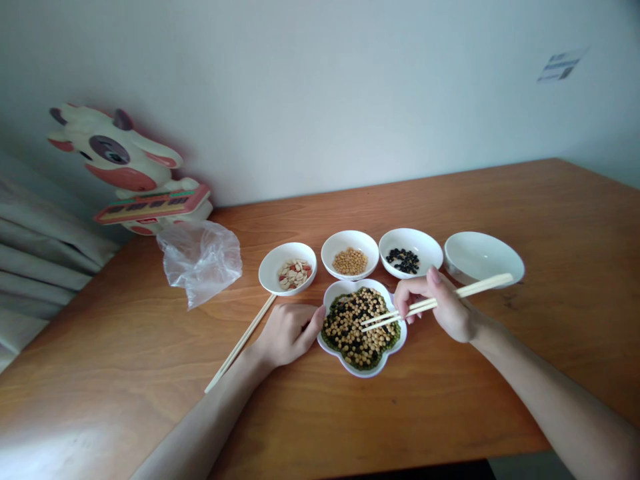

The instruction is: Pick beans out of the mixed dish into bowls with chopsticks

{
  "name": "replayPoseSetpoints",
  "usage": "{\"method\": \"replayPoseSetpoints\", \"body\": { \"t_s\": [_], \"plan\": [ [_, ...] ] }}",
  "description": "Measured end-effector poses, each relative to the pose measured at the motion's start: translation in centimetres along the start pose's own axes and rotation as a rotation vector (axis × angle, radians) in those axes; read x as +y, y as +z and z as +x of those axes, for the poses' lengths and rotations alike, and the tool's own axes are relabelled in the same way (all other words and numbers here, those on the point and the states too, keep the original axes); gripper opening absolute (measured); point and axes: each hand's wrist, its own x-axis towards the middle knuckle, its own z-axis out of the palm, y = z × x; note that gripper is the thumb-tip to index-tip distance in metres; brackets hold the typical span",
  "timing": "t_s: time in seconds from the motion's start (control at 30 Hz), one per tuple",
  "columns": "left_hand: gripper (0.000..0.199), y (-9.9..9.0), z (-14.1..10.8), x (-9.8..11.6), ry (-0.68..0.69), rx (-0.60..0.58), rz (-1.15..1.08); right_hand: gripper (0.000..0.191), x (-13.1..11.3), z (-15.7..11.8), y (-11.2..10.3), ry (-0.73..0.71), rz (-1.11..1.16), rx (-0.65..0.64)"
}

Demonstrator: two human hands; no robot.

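Observation:
A white flower-shaped dish (364,373) holds soybeans (357,357), black beans and small green beans. At its left rim is my left hand (293,332), closed, its thumb against the edge and its other fingers curled and partly hidden. My right hand (445,307) grips a pair of light wooden chopsticks (470,288). Their tips reach over the beans and lie slightly apart; I cannot make out any bean between them. Behind the dish stand a bowl of soybeans (350,235) and a bowl of black beans (425,250).
Left of these is a bowl with pale and reddish pieces (266,270). A fourth white bowl (485,250) stands at the right. Another pair of chopsticks (245,337) lies beside my left forearm. A crumpled clear plastic bag (207,260) and a cow keyboard toy (135,167) sit farther left.

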Motion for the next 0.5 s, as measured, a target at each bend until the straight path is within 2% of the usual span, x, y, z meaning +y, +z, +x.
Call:
{"method": "replayPoseSetpoints", "body": {
  "t_s": [0.5],
  "plan": [
    [0.049,-0.11,0.01,0.18,0.009,0.004,0.004,0.087,-0.21,0.13,0.53,-0.015,-0.010,0.015]
  ]
}}
